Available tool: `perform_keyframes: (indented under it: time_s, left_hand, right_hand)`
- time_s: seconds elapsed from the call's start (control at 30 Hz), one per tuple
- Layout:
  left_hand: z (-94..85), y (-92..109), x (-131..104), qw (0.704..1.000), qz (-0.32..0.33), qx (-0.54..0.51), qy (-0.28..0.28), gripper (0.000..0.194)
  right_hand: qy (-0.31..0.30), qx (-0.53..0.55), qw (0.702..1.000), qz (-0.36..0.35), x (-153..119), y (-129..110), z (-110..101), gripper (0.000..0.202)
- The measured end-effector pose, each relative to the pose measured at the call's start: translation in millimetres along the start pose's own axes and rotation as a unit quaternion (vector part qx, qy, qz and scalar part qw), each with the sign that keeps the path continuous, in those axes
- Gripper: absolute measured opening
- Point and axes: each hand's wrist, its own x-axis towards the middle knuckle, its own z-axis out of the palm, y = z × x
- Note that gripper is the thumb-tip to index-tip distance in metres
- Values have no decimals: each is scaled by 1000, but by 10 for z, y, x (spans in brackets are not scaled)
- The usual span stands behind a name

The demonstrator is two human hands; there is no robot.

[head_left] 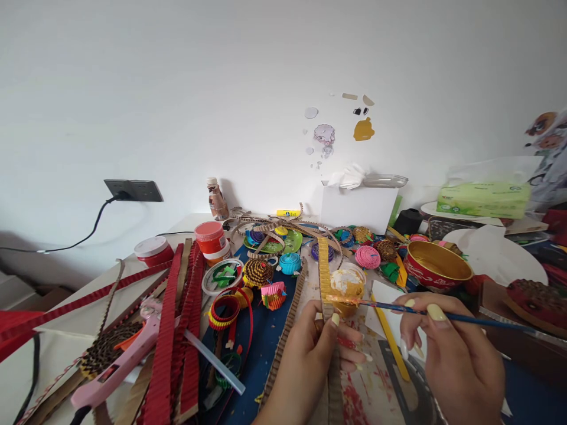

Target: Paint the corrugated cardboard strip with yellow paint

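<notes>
My left hand (pixel 310 348) pinches a strip of corrugated cardboard (pixel 325 265) upright between thumb and fingers. Its upper part is coated yellow, while the lower part is bare brown. Held in my right hand (pixel 456 348) is a paintbrush (pixel 407 309) with a blue handle, pointing left. The bristles touch the strip just above my left thumb, at the lower end of the yellow stretch. Right behind the brush tip stands a tub of yellow paint (pixel 348 283), its mouth smeared with white and yellow.
Red corrugated strips (pixel 163 336) and a pink glue gun (pixel 119 360) with a glue stick (pixel 215 361) lie at the left. Coiled paper pieces (pixel 290 263) crowd the middle. A red and gold bowl (pixel 436 265) and a yellow stick (pixel 390 339) are at the right. A wall socket (pixel 133 190) holds a plug.
</notes>
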Motion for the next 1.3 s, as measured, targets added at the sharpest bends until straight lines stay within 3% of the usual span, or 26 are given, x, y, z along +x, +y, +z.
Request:
perform_keyframes:
  time_s: [0.23, 0.43, 0.67, 0.9, 1.3]
  left_hand:
    - [10, -10, -12, 1000, 11, 6, -6, 15]
    - [4, 1, 8, 1000, 8, 2, -9, 20]
    - [-9, -19, 13, 1000, 11, 0, -11, 22]
    - [-13, -28, 8, 1000, 13, 1, -18, 21]
    - [3, -25, 11, 1000, 13, 3, -14, 23]
  right_hand:
    - [-37, -13, 999, -6, -13, 30, -19, 19]
    - [-48, -14, 999, 3, -23, 41, -20, 19]
    - [-8, 1, 1000, -7, -15, 30, -35, 19]
    - [-38, -25, 999, -10, -41, 57, -49, 19]
    - [-38, -33, 999, -5, -27, 61, -43, 19]
